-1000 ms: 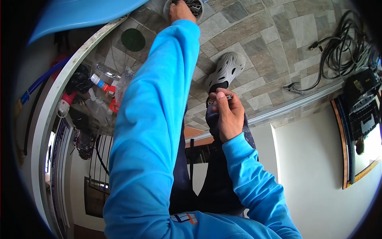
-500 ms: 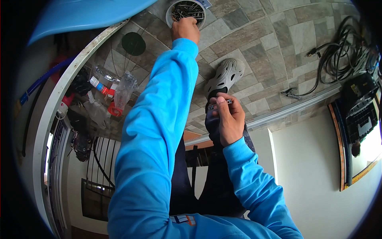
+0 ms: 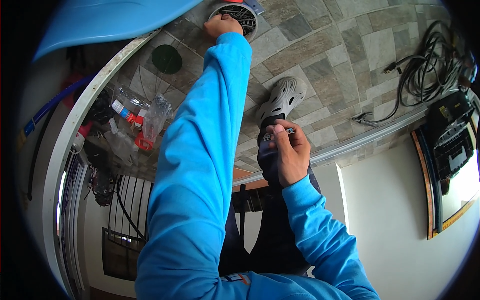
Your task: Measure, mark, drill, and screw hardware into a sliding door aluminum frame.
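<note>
My left hand is at the left part of a round white bucket, its fingers curled closed over the near-left rim. Dark screws or similar fasteners fill the bucket. Whatever the curled fingers hold, if anything, is hidden. Above my knee, my right hand pinches a small silvery metal piece between thumb and fingers; its exact kind is too small to tell.
A grey clog is on my foot on the tiled floor. Left of my arm lie plastic bags, a red tape roll and a green disc. Black cable is coiled at right. A blue plastic surface fills the upper left.
My left hand has shifted left in the bucket, from its middle toward the left rim, uncovering more of the fasteners. My right hand keeps the metal piece almost in place.
</note>
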A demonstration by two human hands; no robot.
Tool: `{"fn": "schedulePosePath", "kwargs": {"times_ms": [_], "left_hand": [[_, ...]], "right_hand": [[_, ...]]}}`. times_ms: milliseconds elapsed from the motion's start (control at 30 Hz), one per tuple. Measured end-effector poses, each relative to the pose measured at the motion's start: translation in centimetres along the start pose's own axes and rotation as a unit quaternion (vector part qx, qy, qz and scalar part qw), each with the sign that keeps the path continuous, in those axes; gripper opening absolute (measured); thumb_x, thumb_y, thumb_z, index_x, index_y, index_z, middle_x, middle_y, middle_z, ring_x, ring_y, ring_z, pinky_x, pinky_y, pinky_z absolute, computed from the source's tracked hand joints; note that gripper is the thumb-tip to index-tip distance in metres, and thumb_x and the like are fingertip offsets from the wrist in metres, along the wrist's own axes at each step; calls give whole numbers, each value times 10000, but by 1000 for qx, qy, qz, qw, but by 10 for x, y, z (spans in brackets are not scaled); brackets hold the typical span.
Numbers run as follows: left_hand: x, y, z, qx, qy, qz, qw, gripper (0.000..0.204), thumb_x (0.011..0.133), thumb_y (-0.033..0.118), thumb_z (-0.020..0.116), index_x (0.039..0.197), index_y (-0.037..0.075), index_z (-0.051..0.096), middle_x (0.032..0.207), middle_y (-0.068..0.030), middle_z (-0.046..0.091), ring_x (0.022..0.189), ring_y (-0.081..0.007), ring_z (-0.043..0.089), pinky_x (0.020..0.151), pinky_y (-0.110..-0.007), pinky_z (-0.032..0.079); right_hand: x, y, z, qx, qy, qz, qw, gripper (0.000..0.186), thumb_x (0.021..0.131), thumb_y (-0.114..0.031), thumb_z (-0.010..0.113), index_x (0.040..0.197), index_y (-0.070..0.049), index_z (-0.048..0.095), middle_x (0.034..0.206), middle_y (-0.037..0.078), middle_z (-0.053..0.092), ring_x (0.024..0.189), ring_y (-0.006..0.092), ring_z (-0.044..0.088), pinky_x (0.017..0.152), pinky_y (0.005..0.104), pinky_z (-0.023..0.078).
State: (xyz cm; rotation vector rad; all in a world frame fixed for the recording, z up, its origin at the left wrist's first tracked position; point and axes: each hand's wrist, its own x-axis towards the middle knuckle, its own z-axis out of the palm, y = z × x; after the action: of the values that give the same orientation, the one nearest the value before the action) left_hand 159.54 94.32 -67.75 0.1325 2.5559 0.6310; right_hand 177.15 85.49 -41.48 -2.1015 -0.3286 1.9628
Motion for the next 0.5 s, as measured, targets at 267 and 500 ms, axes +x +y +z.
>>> {"fn": "schedulePosePath", "kwargs": {"times_ms": [267, 500], "left_hand": [[5, 9, 10, 7, 5, -179, 984, 292, 785, 176, 675, 897, -93, 673, 861, -179, 698, 810, -224, 688, 708, -321, 544], [-10, -1, -21, 200, -102, -35, 974, 249, 807, 158, 571, 819, -71, 670, 764, -179, 686, 645, -195, 688, 603, -287, 537]], "right_hand": [[2, -3, -4, 7, -5, -8, 1000, 230, 911, -160, 611, 1056, 16, 584, 893, 51, 640, 789, 73, 552, 712, 207, 436], [3, -5, -5, 15, 3, 0, 1000, 229, 908, -159, 614, 1055, 14, 586, 887, 48, 638, 787, 74, 545, 719, 217, 436]]}}
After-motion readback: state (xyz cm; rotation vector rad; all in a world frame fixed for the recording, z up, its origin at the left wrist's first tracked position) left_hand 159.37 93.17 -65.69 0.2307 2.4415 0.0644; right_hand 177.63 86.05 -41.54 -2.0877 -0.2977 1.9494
